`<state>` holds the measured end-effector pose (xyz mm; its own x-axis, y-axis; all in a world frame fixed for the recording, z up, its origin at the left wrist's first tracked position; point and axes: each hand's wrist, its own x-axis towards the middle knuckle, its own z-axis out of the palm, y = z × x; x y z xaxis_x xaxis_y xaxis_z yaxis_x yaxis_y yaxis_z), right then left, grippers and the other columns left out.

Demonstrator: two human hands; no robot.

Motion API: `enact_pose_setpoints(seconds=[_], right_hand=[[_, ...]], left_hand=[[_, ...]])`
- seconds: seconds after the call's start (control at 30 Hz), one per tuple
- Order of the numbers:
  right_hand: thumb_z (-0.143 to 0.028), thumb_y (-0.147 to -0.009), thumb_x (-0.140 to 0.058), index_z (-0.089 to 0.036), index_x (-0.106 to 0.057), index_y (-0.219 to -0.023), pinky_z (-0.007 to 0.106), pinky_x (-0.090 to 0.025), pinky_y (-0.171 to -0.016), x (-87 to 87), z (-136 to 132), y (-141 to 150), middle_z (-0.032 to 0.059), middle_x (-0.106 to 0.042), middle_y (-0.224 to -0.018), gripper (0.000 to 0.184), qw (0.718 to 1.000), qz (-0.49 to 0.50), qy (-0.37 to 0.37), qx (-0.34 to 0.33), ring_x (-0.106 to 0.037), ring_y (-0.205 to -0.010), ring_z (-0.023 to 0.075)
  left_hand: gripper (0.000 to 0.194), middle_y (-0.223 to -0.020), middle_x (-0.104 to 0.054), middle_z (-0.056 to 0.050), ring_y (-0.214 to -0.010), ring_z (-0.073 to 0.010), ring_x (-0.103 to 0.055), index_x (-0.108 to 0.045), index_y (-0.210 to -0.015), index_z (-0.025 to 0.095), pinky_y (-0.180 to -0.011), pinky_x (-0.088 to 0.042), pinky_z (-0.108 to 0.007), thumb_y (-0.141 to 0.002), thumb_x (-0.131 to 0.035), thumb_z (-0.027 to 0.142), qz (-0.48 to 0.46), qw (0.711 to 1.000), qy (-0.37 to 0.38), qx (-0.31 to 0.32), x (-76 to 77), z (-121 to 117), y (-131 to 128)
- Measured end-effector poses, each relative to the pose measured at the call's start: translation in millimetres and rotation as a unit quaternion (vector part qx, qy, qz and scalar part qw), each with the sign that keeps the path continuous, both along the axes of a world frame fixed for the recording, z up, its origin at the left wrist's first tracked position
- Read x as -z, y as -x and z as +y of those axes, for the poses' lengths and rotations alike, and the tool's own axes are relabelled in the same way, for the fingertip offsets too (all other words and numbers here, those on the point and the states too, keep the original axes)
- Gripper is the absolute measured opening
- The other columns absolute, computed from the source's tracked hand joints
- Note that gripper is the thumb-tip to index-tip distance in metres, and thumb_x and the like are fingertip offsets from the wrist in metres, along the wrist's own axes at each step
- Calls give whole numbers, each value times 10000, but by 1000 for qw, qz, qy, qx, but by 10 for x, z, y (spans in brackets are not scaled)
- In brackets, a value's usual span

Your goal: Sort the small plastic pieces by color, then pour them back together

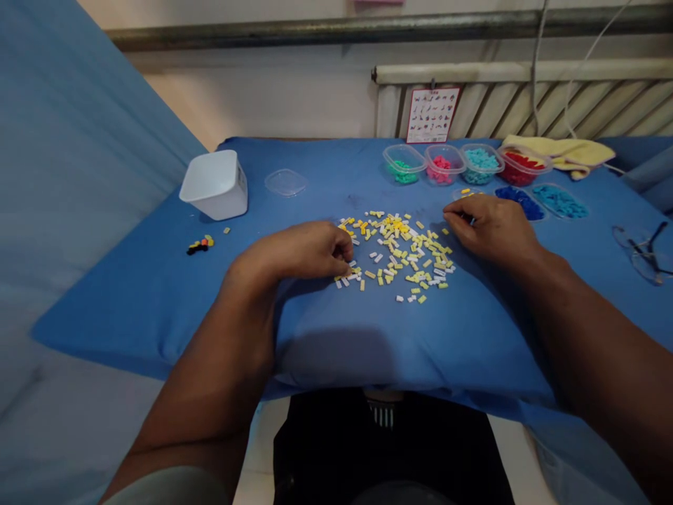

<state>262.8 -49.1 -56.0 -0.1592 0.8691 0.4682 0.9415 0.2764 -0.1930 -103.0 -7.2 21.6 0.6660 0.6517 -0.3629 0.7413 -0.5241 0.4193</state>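
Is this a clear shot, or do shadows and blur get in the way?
Head view: lighting dim but even enough; a soft dark shadow on the blue cloth below the brick pile; fine brick detail smeared; forearms stretched large toward the lower corners, as with a wide lens.

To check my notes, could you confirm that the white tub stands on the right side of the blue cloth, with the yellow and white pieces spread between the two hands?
Not quite: the head view shows the white tub on the left side of the blue cloth. The yellow and white pieces lie between the left hand and right hand.
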Motion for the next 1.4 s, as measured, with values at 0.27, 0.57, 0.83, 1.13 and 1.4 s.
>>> enact_pose_setpoints(seconds=[0.27,0.57,0.83,1.13,1.4], right_hand=[[-385,-1052,-583,-248,-868,-1126,459,-583,-896,-51,-72,91,121,-871,-1138,325,1000,9,10,-2,-798,-1060,353],[-372,-1035,-600,-276,-865,-1121,480,-585,-969,-123,-103,194,97,-872,-1175,295,998,19,66,-2,-787,-1129,357],[-360,-1045,-584,-267,-870,-1114,477,-584,-967,-113,-108,207,106,-870,-1171,308,998,14,66,-18,-795,-1122,361],[-362,-1042,-620,-263,-862,-1103,447,-599,-926,-101,-123,272,100,-876,-1126,268,996,37,50,-67,-813,-1030,325],[-333,-1119,-628,-270,-798,-1247,425,-640,-929,-90,-259,670,85,-857,-1160,222,969,59,-13,-241,-804,-1055,276]], left_hand=[[275,-1036,-816,-53,-853,-205,-693,-845,-1096,215,-767,-454,-308,-935,-635,289,-89,993,-77,28,151,41,-110],[285,-1009,-814,-35,-829,-205,-688,-872,-1104,241,-744,-456,-293,-834,-791,287,-65,998,1,-4,38,-12,43],[274,-1085,-810,-49,-871,-229,-680,-844,-1124,237,-740,-412,-326,-895,-692,243,-29,995,-77,53,159,8,-43],[183,-1019,-771,-94,-832,-231,-629,-782,-964,203,-726,-385,-343,-958,-602,238,-26,986,-150,70,153,-121,-221],[180,-925,-727,-48,-789,-190,-614,-787,-989,200,-719,-446,-305,-874,-707,312,-223,974,-43,-7,216,-65,-289]])
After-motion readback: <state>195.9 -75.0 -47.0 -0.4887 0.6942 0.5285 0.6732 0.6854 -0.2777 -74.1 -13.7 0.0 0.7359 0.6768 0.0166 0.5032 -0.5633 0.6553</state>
